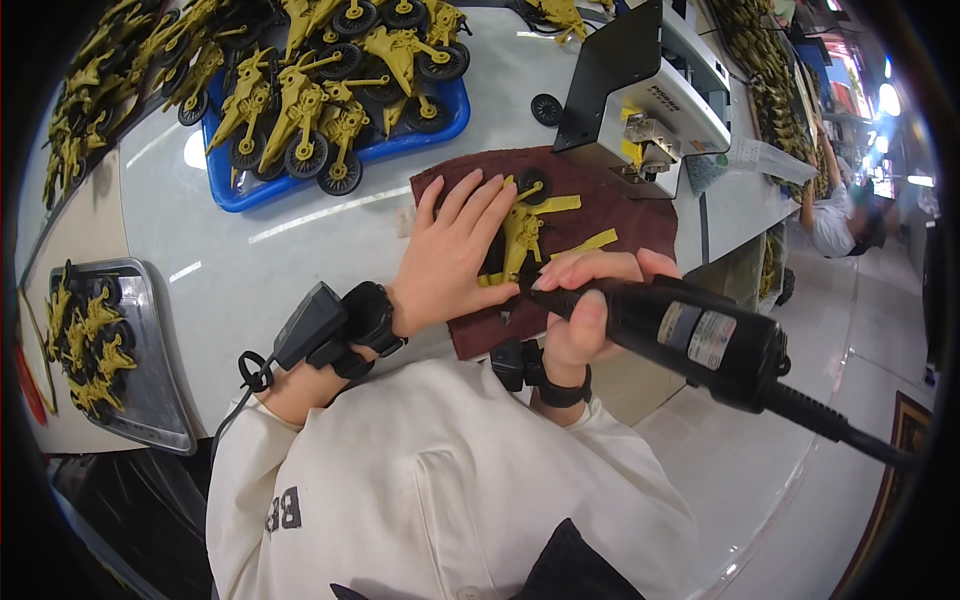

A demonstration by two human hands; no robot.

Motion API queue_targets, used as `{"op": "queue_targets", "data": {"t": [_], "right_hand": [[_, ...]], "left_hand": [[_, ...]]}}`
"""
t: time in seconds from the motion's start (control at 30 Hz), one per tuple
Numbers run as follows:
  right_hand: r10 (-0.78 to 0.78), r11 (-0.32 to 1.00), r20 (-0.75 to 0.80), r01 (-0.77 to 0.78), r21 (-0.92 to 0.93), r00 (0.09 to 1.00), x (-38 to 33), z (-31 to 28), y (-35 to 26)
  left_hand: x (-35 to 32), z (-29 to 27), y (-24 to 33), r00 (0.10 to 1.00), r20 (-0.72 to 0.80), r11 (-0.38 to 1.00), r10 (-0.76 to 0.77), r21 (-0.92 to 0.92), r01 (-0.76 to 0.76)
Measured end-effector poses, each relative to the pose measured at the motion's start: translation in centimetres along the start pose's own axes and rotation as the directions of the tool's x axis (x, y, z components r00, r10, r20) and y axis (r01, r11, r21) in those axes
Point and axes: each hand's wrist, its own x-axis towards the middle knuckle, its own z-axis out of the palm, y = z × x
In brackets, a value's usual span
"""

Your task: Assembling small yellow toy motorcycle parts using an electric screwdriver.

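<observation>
Toy piece (522, 235), mustard-yellow plastic with a black wheel (533, 184) at its far end, lies on a dark red cloth (640, 215) at the near edge of the desk (300, 250). Cloth likely there as a pad, so the part doesn't skid or scuff on the glossy white top.

Left hand (448, 255) lies flat, fingers spread wide, pressing the piece down from its left side: a clamp, not a grip. Right hand (585, 300) is wrapped around a black electric screwdriver (690, 335), held like a pen, nose end aimed at the piece's near side. The tip itself is hidden behind the fingers, so contact can't be confirmed. Its cable (850, 432) trails off right and down, clear of the work.

Both wrists carry black strapped-on devices; the left one has a cord hanging off it.

Around it:
- Blue tray (235, 195) beyond the left hand, heaped with the same yellow wheeled toys.
- More yellow toys piled along the far left edge of the desk.
- Grey metal tray (160, 400) at the near left, a few yellow toys in it.
- White and black benchtop machine (650, 95) just behind the cloth, with a loose black wheel (546, 109) beside it.
- Another person (835, 215) bent over further down the line, well apart.

Obstructions: the spread left fingers cover part of the piece, and the machine crowds the cloth's far edge.
</observation>
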Motion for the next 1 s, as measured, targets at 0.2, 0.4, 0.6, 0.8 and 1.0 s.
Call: {"op": "queue_targets", "data": {"t": [0.2, 0.4, 0.6, 0.8, 1.0], "right_hand": [[-0.027, 0.999, -0.105, 0.023, -0.040, 0.994, 0.7, 1.2, 0.6], [-0.059, 0.995, -0.112, 0.050, -0.088, 0.992, 1.5, 1.0, 0.1], [-0.171, 0.969, -0.451, 0.068, -0.236, 0.876, 5.1, -0.9, -0.5], [0.160, 0.965, -0.485, -0.239, -0.106, 0.860, 4.4, -4.5, 2.1], [0.015, 0.980, -0.418, -0.097, -0.175, 0.908, 4.8, -4.4, 1.6]], "left_hand": [[-0.1, 0.0, -0.1, 1.000, -0.001, 1.000, -0.008, 0.008, 0.008], [0.1, 0.1, -0.5, 1.000, 0.015, 1.000, 0.009, 0.005, -0.009], [-0.5, -0.4, -0.4, 0.999, -0.034, 1.000, -0.013, -0.021, 0.012], [-4.4, -9.4, 0.8, 0.956, -0.286, 0.994, -0.062, -0.101, 0.035], [-21.8, -23.5, -6.0, 0.371, -0.923, 0.419, -0.104, 0.298, 0.858]]}}
